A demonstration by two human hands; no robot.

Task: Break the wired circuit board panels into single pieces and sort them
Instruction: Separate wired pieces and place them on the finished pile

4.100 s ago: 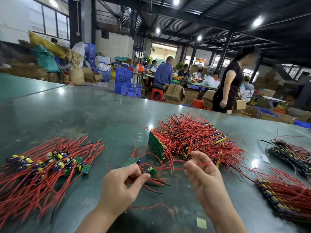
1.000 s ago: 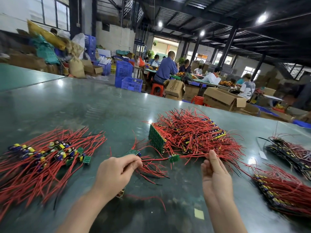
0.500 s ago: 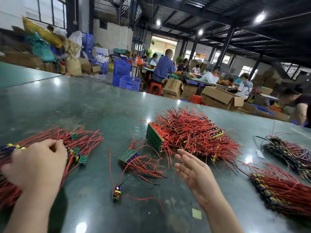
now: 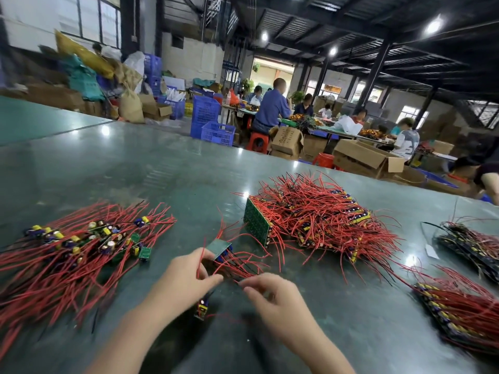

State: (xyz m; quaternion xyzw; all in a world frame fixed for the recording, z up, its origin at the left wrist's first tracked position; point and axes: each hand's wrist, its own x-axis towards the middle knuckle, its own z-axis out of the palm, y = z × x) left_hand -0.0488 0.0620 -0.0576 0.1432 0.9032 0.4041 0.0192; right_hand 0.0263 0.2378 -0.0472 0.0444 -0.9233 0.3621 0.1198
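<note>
A small green circuit board panel (image 4: 221, 246) with red wires lies in front of me on the table. My left hand (image 4: 186, 279) grips it at its near end, fingers against the board and thumb over the wires. My right hand (image 4: 275, 295) pinches the panel's red wires (image 4: 237, 268) just right of my left thumb. One single board piece (image 4: 202, 309) lies on the table below my left hand. A spread of single wired pieces (image 4: 81, 247) sits at the left. A big heap of wired panels (image 4: 310, 220) is behind the hands.
Two more stacks of wired panels lie at the right, a near stack (image 4: 459, 306) and a far stack (image 4: 472, 244). The green table (image 4: 135, 171) stretches far back. Beyond its edge are cardboard boxes (image 4: 361, 157), blue crates (image 4: 208, 120) and seated people.
My left hand has come back from the left spread of pieces and taken hold of the small panel. My right hand, open before, now pinches its red wires.
</note>
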